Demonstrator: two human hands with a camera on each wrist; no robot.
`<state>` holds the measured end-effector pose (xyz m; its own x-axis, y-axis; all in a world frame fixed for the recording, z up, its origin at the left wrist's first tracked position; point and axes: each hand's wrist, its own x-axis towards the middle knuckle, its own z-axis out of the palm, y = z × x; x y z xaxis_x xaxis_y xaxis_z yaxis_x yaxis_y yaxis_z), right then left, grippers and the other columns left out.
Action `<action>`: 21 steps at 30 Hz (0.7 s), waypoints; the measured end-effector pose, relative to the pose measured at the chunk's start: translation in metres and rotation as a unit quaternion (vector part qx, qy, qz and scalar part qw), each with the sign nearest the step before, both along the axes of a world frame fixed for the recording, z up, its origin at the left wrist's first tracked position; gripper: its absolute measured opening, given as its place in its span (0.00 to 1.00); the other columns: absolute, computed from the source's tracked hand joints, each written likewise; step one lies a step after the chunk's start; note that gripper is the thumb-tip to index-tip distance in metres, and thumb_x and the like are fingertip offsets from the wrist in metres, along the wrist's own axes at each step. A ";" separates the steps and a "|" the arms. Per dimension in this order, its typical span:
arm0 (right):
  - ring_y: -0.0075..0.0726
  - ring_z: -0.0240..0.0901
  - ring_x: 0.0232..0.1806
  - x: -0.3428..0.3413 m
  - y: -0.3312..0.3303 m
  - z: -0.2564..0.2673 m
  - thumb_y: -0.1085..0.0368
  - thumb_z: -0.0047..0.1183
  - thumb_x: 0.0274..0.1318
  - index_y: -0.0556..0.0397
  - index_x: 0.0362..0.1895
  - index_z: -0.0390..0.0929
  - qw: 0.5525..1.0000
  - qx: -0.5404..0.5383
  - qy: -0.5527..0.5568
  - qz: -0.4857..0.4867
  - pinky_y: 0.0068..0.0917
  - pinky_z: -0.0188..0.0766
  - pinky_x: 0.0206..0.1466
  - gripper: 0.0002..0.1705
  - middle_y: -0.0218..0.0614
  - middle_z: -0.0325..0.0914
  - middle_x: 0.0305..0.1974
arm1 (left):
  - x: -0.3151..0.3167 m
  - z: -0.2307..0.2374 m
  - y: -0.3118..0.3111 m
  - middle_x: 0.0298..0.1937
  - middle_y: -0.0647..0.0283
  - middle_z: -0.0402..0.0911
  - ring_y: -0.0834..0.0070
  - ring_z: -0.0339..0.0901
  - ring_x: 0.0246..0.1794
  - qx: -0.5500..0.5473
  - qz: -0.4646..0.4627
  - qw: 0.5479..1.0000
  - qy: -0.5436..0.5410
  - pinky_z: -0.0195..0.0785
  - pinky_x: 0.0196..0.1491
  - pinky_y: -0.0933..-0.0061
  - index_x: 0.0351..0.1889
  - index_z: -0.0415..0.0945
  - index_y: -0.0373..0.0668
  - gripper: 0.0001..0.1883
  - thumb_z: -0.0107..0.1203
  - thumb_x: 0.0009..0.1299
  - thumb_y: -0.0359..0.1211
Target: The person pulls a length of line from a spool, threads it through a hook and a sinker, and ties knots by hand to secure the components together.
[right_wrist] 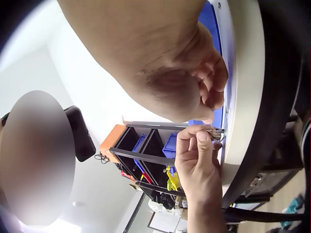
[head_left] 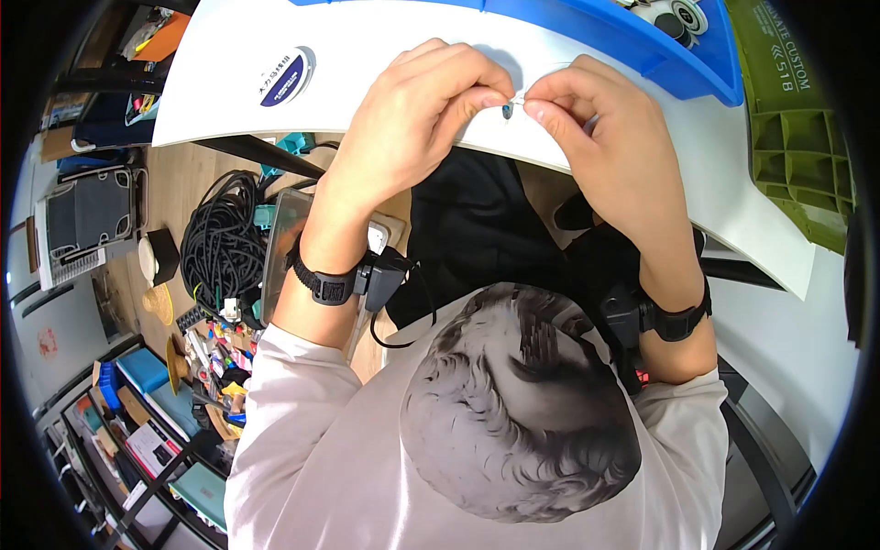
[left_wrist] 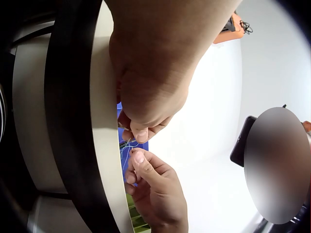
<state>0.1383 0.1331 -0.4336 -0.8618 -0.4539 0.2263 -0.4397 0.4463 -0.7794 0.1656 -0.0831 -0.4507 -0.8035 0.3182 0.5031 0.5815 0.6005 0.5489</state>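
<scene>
My left hand [head_left: 408,119] and right hand [head_left: 614,147] meet close together over the front edge of the white table [head_left: 348,50]. Each pinches thin, pale thread between thumb and forefinger. Fine light-blue and whitish threads [left_wrist: 127,145] run between the fingertips in the left wrist view. Just beneath the left fingertips hangs a small blue-green piece [head_left: 507,111], too small to identify. In the right wrist view, strands [right_wrist: 214,135] stick out from the left hand's pinch. The other fingers of both hands are curled in, partly hidden.
A round white disc with a dark-blue label [head_left: 286,77] lies left on the table. Behind the hands stands a blue bin [head_left: 605,37] with small items in it. An olive-green crate [head_left: 797,147] is at the right. Coiled black cable [head_left: 225,229] lies on the floor at left.
</scene>
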 end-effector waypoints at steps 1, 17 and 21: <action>0.44 0.76 0.30 0.000 0.000 0.000 0.67 0.63 0.60 0.58 0.36 0.85 1.000 -0.001 0.002 0.001 0.37 0.71 0.37 0.06 0.40 0.79 0.31 | 0.001 0.000 0.000 0.36 0.61 0.83 0.66 0.79 0.38 0.000 0.000 1.000 0.000 0.72 0.44 0.69 0.41 0.82 0.37 0.03 0.63 0.72 0.27; 0.41 0.76 0.29 0.007 -0.002 0.006 0.66 0.63 0.61 0.57 0.36 0.85 0.999 -0.027 -0.021 -0.005 0.35 0.71 0.36 0.06 0.39 0.79 0.31 | 0.003 -0.001 0.003 0.36 0.61 0.87 0.72 0.84 0.35 0.040 0.027 0.999 -0.026 0.75 0.41 0.75 0.43 0.83 0.37 0.05 0.63 0.75 0.29; 0.40 0.76 0.29 0.006 -0.005 0.002 0.66 0.64 0.60 0.57 0.36 0.85 1.000 -0.018 -0.017 0.001 0.34 0.71 0.36 0.06 0.38 0.79 0.31 | 0.002 -0.003 0.004 0.35 0.61 0.87 0.74 0.84 0.35 0.036 0.029 0.999 -0.022 0.76 0.41 0.75 0.43 0.84 0.37 0.05 0.64 0.75 0.30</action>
<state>0.1445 0.1277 -0.4316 -0.8682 -0.4483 0.2127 -0.4133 0.4161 -0.8099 0.1674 -0.0795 -0.4534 -0.8411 0.2346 0.4874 0.5216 0.5906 0.6158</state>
